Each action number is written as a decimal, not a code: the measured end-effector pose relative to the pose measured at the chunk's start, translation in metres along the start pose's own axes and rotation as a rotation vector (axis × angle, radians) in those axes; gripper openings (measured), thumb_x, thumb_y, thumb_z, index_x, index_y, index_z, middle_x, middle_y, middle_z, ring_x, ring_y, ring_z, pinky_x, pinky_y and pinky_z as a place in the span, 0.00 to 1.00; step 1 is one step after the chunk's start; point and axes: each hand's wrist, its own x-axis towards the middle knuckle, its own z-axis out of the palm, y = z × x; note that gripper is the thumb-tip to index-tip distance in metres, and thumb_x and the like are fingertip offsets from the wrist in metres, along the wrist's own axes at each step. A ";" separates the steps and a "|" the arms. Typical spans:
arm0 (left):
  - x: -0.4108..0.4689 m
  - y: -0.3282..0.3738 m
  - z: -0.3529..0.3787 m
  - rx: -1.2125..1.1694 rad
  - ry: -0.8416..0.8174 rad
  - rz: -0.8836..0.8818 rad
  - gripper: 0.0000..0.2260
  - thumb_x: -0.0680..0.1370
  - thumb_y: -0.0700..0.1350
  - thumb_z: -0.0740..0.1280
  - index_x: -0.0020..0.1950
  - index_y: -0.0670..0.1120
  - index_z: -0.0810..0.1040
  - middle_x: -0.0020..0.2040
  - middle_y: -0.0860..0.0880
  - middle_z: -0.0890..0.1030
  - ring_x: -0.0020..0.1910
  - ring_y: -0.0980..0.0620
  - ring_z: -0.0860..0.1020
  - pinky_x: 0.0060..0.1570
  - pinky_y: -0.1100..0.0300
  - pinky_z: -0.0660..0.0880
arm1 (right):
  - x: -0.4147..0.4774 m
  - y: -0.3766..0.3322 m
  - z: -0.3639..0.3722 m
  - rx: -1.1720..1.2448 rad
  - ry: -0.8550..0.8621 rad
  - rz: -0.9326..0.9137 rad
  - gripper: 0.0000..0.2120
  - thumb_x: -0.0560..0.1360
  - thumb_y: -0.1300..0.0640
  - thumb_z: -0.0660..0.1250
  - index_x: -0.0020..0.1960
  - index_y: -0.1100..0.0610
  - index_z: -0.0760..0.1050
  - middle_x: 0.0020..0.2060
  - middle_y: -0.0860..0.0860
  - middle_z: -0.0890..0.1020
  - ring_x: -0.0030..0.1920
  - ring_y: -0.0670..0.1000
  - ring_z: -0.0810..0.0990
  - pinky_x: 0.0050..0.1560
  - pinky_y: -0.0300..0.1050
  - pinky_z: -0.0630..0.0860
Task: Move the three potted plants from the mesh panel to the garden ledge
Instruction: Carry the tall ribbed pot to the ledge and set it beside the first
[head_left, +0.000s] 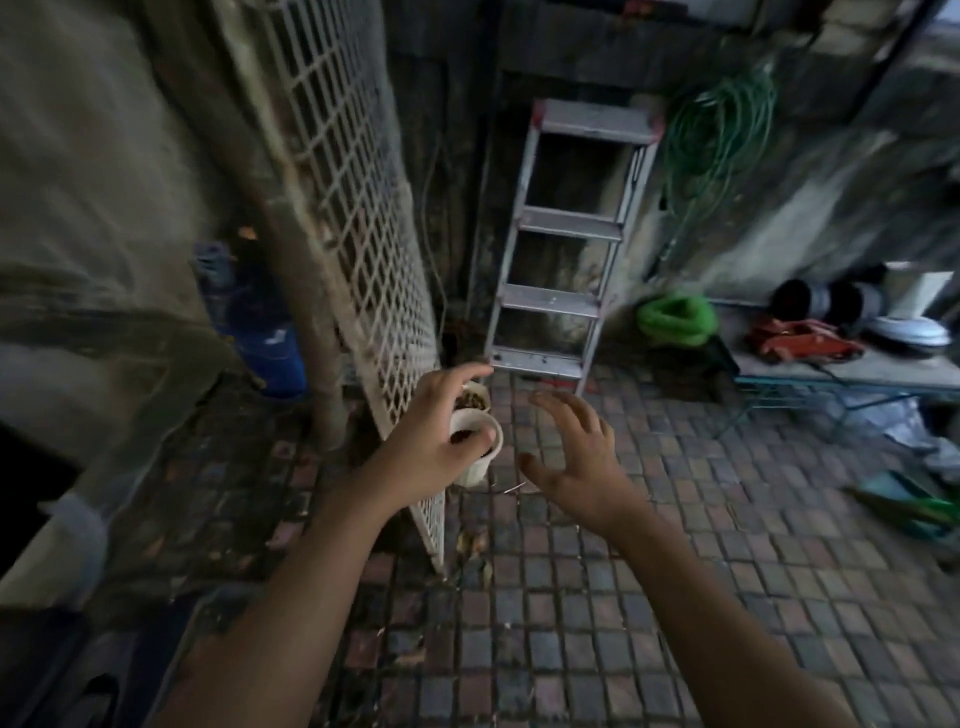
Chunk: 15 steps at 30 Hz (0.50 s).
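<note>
Two hands (498, 447) flank a white pot (480, 457) beside the mesh panel's (358, 208) edge.

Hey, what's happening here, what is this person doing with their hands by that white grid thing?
A person is reaching for small white pots at the foot of a white mesh panel. The left hand has its thumb over the rim of the nearer pot; the right hand hovers open beside it. A second pot sits just behind, on the paved floor.
</note>
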 end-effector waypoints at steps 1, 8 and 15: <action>0.020 -0.008 0.009 0.011 0.001 -0.021 0.26 0.80 0.52 0.70 0.74 0.65 0.64 0.72 0.54 0.66 0.74 0.56 0.66 0.74 0.52 0.67 | 0.015 0.016 -0.001 0.005 0.010 0.036 0.33 0.76 0.45 0.70 0.78 0.48 0.65 0.78 0.51 0.65 0.80 0.51 0.54 0.75 0.50 0.50; 0.130 -0.078 0.085 0.088 0.051 -0.246 0.30 0.82 0.47 0.71 0.81 0.54 0.61 0.79 0.45 0.63 0.77 0.48 0.64 0.67 0.58 0.60 | 0.119 0.142 0.009 -0.032 -0.141 0.178 0.39 0.77 0.38 0.68 0.82 0.41 0.53 0.84 0.50 0.51 0.83 0.61 0.45 0.78 0.66 0.54; 0.257 -0.222 0.208 0.158 0.205 -0.550 0.36 0.81 0.48 0.73 0.84 0.53 0.57 0.81 0.42 0.60 0.79 0.42 0.63 0.72 0.55 0.61 | 0.265 0.342 0.092 0.056 -0.351 0.021 0.39 0.77 0.35 0.68 0.81 0.35 0.50 0.83 0.48 0.54 0.81 0.49 0.46 0.79 0.63 0.52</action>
